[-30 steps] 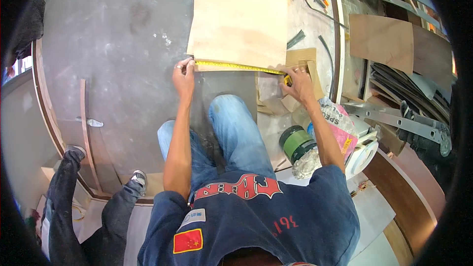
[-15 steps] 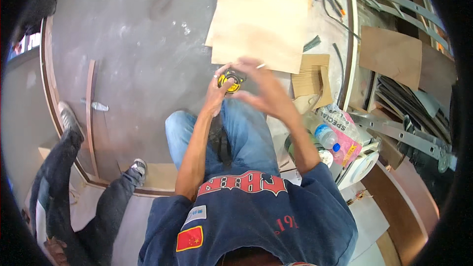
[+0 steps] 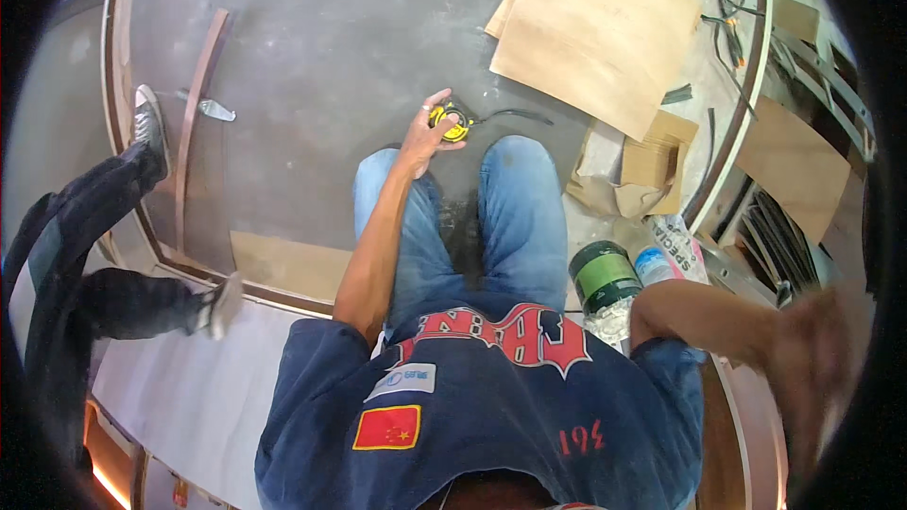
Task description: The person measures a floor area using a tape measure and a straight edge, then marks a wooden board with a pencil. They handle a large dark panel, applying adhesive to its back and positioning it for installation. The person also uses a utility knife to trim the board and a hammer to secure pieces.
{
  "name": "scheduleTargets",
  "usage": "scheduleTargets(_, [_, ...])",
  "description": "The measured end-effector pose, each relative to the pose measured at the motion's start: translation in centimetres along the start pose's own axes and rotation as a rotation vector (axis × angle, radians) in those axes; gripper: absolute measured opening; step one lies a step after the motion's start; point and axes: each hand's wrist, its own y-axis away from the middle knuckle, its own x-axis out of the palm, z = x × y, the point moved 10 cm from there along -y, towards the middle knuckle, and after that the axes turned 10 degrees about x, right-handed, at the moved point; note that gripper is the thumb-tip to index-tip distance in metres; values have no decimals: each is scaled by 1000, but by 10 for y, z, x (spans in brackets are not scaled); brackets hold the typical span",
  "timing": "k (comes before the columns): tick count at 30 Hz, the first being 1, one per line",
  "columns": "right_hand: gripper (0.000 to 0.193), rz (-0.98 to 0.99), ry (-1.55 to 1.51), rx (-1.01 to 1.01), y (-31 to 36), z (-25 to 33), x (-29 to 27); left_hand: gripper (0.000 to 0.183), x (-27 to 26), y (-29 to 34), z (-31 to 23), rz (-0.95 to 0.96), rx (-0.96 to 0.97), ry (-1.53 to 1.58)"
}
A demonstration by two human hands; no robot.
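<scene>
A yellow and black tape measure (image 3: 453, 126) rests in my left hand (image 3: 424, 140), above the floor just beyond my knees. My fingers are closed around it, and a dark wrist strap (image 3: 515, 113) trails from it to the right. Far out to the right, my right hand (image 3: 814, 349) is smeared by motion, so its fingers cannot be made out. The right forearm passes over the area beside a green and black tub (image 3: 605, 274).
Thin wooden sheets (image 3: 595, 33) lie ahead, near torn cardboard (image 3: 652, 165). A plastic bottle (image 3: 654, 264) stands by the tub. At far left a wooden strip (image 3: 196, 99) lies on the grey floor panel (image 3: 312, 57), close to a co-worker's legs (image 3: 66, 227).
My right hand has moved from beside the tape measure out to the far right. The left hand still holds it. My view has shifted, and one of the co-worker's feet has moved.
</scene>
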Motion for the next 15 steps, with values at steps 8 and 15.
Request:
scheduleTargets(8, [16,-63,-200,839,160,-300,197,54,5,-7,4,65,-39,-54])
scheduleTargets(15, [13,-234,-461,944,186,-352,244,52,0,-8,4,40,-42,-59])
